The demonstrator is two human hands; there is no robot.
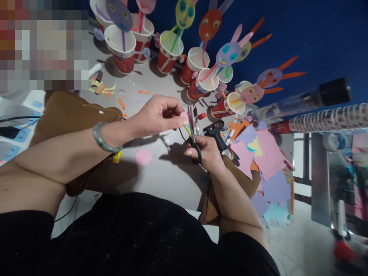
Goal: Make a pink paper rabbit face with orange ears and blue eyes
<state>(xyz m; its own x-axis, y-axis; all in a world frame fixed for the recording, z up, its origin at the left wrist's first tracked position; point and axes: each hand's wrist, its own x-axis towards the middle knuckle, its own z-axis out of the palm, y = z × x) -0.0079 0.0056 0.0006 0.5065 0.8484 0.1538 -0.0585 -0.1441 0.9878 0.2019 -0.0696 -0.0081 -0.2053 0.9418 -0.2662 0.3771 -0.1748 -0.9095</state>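
My left hand (161, 115) pinches a small piece of pink paper (184, 115) between thumb and fingers. With its fingers through the dark handles, my right hand (209, 150) grips a pair of scissors (191, 122). The blades point away from me and stand right beside the pink paper; whether they touch it I cannot tell. On the grey table (169, 178), below my left hand, lies a pink paper circle (143, 157). Just beyond the scissors are a pen (196, 117) and a red cap (202, 115). A black glue gun (216, 135) rests to the right of them.
Red paper cups (169, 57) with animal faces on straws line the back. Coloured paper sheets (268, 153) overlap at the right, near a long stack of nested cups (324, 119). Orange and yellow scraps (105, 90) lie at the left, by a brown rest (77, 115).
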